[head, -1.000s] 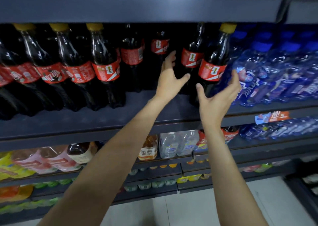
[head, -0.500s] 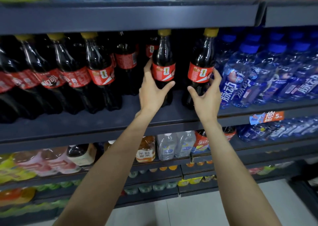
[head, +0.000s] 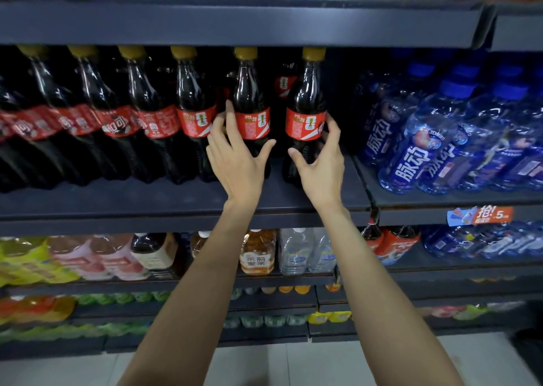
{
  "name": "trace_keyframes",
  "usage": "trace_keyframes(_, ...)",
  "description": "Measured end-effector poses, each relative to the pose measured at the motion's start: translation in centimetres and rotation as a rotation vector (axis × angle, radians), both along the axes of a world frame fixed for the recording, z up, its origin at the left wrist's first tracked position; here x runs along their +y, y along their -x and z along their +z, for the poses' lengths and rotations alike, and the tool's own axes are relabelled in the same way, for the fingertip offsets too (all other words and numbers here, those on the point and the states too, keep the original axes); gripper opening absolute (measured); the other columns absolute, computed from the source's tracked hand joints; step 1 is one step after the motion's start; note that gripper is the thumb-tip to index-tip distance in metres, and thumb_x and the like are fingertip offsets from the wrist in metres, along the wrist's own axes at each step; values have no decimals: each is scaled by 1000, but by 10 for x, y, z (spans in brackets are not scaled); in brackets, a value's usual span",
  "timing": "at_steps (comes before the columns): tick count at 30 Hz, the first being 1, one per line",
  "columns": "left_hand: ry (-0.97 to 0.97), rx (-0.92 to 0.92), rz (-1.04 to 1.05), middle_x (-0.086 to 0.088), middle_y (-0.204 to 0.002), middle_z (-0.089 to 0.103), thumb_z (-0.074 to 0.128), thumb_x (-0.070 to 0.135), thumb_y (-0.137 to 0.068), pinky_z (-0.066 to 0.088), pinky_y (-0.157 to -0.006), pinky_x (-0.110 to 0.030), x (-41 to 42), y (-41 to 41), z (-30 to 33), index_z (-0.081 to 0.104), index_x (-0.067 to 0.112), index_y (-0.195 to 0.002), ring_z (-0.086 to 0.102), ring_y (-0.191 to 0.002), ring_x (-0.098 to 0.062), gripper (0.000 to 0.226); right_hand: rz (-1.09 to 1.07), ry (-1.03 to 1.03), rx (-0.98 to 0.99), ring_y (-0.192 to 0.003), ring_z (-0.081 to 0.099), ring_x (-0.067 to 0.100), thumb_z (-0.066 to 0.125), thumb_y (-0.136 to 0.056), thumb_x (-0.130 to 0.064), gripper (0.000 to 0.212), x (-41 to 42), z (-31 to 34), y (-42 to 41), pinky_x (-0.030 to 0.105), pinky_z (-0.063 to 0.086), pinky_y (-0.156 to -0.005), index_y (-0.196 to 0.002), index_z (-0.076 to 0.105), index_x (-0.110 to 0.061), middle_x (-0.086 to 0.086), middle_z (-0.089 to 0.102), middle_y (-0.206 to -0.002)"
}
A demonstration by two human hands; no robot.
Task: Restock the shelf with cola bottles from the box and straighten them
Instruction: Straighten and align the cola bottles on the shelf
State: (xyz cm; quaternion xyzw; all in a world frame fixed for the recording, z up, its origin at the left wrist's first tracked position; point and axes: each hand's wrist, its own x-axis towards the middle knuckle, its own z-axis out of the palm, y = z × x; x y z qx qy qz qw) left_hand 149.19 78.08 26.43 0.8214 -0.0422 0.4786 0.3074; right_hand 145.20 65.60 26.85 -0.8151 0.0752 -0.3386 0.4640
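Both bottles now stand forward in the front row. The left hand (head: 238, 156) cups one cola (head: 252, 115), fingers loosely round it; the right hand (head: 321, 162) cups its neighbour (head: 305, 115) likewise. Straightening looks nearly done on the shelf (head: 176, 206) here.

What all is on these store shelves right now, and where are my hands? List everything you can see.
Dark plastic cola bottles with yellow caps and red labels: seven in the front row, more behind, middle shelf left and centre.
Blue plastic drink bottles with blue caps: many, count unclear, middle shelf right.
Amber tea bottle with white label: one, shelf below, centre.
Clear water bottles: at least two, right of the tea.
Orange price tag: one, shelf edge, right.
Dark grey metal shelf: several tiers.
Left hand: curled round the sixth cola bottle.
Right hand: curled round the rightmost cola bottle.
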Motion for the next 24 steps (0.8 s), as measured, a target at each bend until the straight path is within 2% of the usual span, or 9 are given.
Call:
trace_keyframes(3, -58, -49, 35, -18, -123, 55, 76, 46, -74, 46, -79, -39, 6, -5, 0, 32, 19, -136, 42, -104, -17, 81, 14, -5, 10, -125, 49, 19, 74, -79, -23, 82, 2, 1, -7, 39, 45, -100, -144, 25, -16, 6, 51, -137)
trace_keyframes(6, -88, -51, 80, -17, -125, 55, 71, 48, -79, 45, -82, -41, 16, -7, -3, 32, 19, -138, 40, -107, -18, 75, 29, 21, 50, -123, 50, 22, 75, -79, -27, 78, 4, 5, -16, 40, 45, -99, -142, 31, -12, 7, 51, -135)
trace_keyframes(10, -147, -38, 50, -15, -130, 52, 66, 45, -85, 39, -89, -39, 24, -5, -7, 30, 18, -141, 40, -114, -20, 71, 10, 45, 59, -112, 56, 20, 78, -73, -37, 75, 12, 7, -19, 41, 51, -88, -133, 38, -15, 3, 54, -128)
trace_keyframes(13, -124, -15, 17, -16, -131, 51, 67, 41, -84, 40, -90, -39, 27, -3, -4, 29, 18, -141, 40, -114, -21, 72, -19, 88, 81, -107, 57, 18, 78, -71, -45, 75, 22, 6, -17, 39, 51, -81, -128, 38, -17, 0, 53, -125)
trace_keyframes(15, -70, -25, -47, -16, -131, 51, 68, 36, -85, 38, -91, -34, 26, 5, -1, 32, 16, -139, 42, -115, -22, 68, 32, 88, 94, -111, 55, 18, 77, -73, -41, 75, 25, 7, -15, 36, 50, -83, -130, 37, -15, 2, 51, -128)
trace_keyframes(18, 1, -69, -235, -15, -125, 53, 66, 22, -88, 41, -93, -30, 22, 24, -2, 45, 6, -132, 49, -110, -22, 52, 183, -38, 113, -121, 49, 15, 72, -80, -22, 71, 21, 6, -11, 37, 46, -98, -138, 31, -15, 0, 48, -133)
trace_keyframes(21, 80, 65, -346, -9, -119, 55, 64, 12, -86, 49, -83, -27, 17, 40, -8, 49, 5, -129, 55, -98, -14, 46, 233, -110, 129, -115, 51, 8, 68, -82, -11, 68, 10, 3, -9, 37, 46, -101, -139, 31, -16, -8, 50, -121)
trace_keyframes(24, 67, 197, -374, -4, -120, 55, 67, 11, -84, 52, -77, -27, 9, 46, -15, 46, 8, -133, 54, -96, -7, 53, 214, -43, 116, -108, 57, 10, 76, -77, -25, 72, 2, 0, -12, 40, 51, -91, -136, 34, -21, -7, 54, -119)
